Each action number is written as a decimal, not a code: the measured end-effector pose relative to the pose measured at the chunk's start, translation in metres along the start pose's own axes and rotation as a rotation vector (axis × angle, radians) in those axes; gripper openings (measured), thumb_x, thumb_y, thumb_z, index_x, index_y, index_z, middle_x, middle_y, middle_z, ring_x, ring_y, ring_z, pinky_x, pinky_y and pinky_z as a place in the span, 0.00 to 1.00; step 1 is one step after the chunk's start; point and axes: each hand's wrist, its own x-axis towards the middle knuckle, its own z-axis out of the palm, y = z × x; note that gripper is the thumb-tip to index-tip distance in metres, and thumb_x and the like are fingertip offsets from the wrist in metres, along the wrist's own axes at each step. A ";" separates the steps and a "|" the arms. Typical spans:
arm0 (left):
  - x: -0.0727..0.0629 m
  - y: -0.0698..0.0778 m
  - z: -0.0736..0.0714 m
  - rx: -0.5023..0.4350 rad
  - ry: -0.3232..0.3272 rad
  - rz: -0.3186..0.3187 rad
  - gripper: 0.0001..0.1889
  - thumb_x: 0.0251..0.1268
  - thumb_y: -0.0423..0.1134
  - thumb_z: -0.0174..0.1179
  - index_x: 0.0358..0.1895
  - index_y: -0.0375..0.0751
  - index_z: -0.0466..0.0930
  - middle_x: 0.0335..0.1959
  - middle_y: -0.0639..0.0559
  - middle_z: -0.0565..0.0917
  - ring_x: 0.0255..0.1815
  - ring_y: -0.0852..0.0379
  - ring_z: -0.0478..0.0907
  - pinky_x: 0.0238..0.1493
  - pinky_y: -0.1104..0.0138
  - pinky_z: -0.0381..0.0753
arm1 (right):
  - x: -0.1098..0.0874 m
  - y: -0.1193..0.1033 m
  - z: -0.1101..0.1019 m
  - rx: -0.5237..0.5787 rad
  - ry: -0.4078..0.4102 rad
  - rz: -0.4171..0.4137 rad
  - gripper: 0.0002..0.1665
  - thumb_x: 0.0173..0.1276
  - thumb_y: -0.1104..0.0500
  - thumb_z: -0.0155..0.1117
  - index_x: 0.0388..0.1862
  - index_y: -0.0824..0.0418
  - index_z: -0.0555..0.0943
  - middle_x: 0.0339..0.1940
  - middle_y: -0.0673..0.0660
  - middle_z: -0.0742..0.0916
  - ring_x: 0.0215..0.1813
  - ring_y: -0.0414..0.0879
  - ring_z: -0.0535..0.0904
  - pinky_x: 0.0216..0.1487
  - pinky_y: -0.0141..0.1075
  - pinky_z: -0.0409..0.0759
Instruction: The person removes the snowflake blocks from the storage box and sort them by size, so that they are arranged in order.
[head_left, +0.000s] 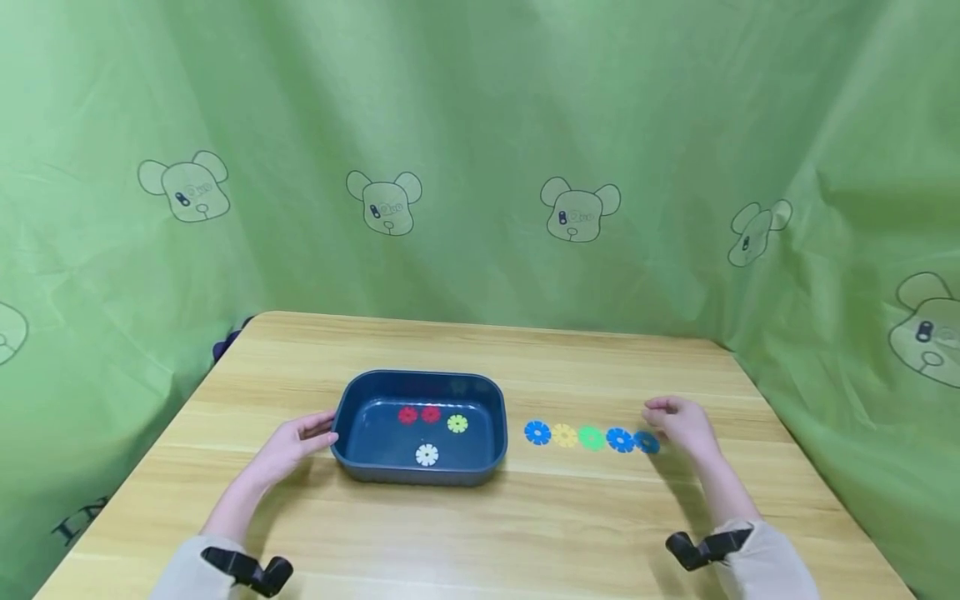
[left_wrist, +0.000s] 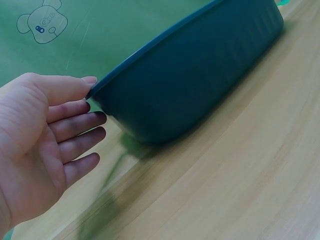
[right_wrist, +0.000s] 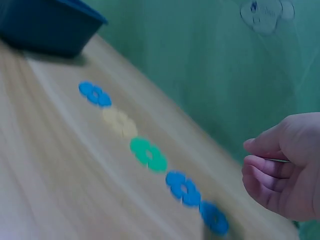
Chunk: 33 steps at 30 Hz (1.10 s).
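At the left end of the dark blue basin (head_left: 420,477), my left hand (head_left: 294,446) holds the rim. Its thumb (left_wrist: 70,89) lies at the rim's corner, with the fingers outside and just below. To the right of the basin, notched plastic snowflake discs lie in a row: a blue disc (head_left: 537,432), a yellow disc (head_left: 565,435), a green disc (head_left: 592,438), another blue disc (head_left: 620,440) and a last blue disc (head_left: 647,442) in shadow. My right hand (head_left: 681,425) hovers beside that last disc, fingers curled, thumb meeting index, no disc showing between them.
Inside the basin lie two red discs (head_left: 431,413), a yellow-green disc (head_left: 457,424) and a white disc (head_left: 427,454). Everything sits on a wood-grain table (head_left: 480,542). A green curtain (head_left: 480,275) with bear-face prints hangs behind and along both sides.
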 end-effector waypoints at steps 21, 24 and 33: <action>0.000 0.003 -0.001 0.001 0.007 0.010 0.28 0.65 0.36 0.56 0.62 0.20 0.61 0.60 0.28 0.68 0.62 0.37 0.66 0.61 0.54 0.66 | 0.002 -0.123 0.063 0.125 -0.241 -0.231 0.20 0.63 0.64 0.62 0.51 0.74 0.74 0.41 0.64 0.83 0.45 0.57 0.79 0.43 0.43 0.81; 0.000 0.003 0.000 0.000 -0.004 0.017 0.28 0.66 0.36 0.56 0.62 0.19 0.61 0.60 0.28 0.68 0.61 0.37 0.66 0.61 0.54 0.67 | 0.001 -0.137 0.082 0.154 -0.290 -0.247 0.19 0.62 0.66 0.62 0.50 0.74 0.74 0.39 0.62 0.83 0.43 0.56 0.79 0.43 0.45 0.81; -0.001 0.004 0.001 0.006 0.013 -0.008 0.28 0.66 0.37 0.56 0.63 0.21 0.61 0.61 0.29 0.69 0.62 0.38 0.65 0.61 0.54 0.66 | -0.002 -0.164 0.145 0.149 -0.419 -0.247 0.16 0.60 0.66 0.65 0.46 0.71 0.77 0.34 0.58 0.82 0.35 0.45 0.79 0.39 0.41 0.82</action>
